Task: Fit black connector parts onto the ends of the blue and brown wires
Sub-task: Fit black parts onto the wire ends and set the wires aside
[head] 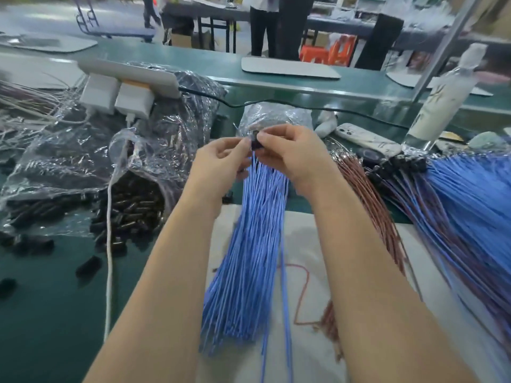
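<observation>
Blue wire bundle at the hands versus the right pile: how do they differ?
The blue wire bundle is all blue; the right pile mixes blue with brown wires. The right pile's far ends carry black connectors; the bundle's show only one, in the right hand.

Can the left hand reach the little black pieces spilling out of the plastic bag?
Probably yes. The black pieces lie on the table just beside the left hand, with nothing between them. But that hand is busy gripping the blue wires, so it would need to let go first.
</observation>
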A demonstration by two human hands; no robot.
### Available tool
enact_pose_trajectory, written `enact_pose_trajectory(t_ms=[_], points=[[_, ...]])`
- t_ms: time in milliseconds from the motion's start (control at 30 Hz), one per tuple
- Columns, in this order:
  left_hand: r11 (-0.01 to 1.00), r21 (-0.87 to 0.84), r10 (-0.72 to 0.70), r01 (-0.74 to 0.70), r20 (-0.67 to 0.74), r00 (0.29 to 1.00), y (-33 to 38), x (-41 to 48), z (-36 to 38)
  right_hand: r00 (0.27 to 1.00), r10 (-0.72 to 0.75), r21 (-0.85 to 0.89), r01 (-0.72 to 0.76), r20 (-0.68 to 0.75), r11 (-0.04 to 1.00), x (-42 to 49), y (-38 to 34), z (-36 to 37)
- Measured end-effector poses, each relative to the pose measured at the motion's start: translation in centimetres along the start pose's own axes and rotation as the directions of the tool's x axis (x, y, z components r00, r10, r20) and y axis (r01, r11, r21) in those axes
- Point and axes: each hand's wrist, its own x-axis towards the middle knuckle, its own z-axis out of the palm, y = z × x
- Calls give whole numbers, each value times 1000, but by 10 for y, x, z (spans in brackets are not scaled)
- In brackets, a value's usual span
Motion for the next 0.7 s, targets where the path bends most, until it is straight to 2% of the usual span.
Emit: enact_pose_trajectory(t_ms=[67, 267, 433, 700], points=[[994, -83, -60, 69, 114, 992, -1, -5, 19, 1000, 2, -11, -2, -22, 1000, -15, -2, -23], [925, -242, -215, 292, 299, 930, -12, -20, 53, 990, 53, -3, -54, -131, 999, -43, 6, -61], [861, -272, -330, 429, 343, 879, -22, -24, 54, 983, 57, -103, -76, -175, 992, -49, 23, -63], [870, -282, -317, 404, 308, 897, -26, -22, 50, 979, 21, -224, -67, -200, 972, -49, 36, -61]])
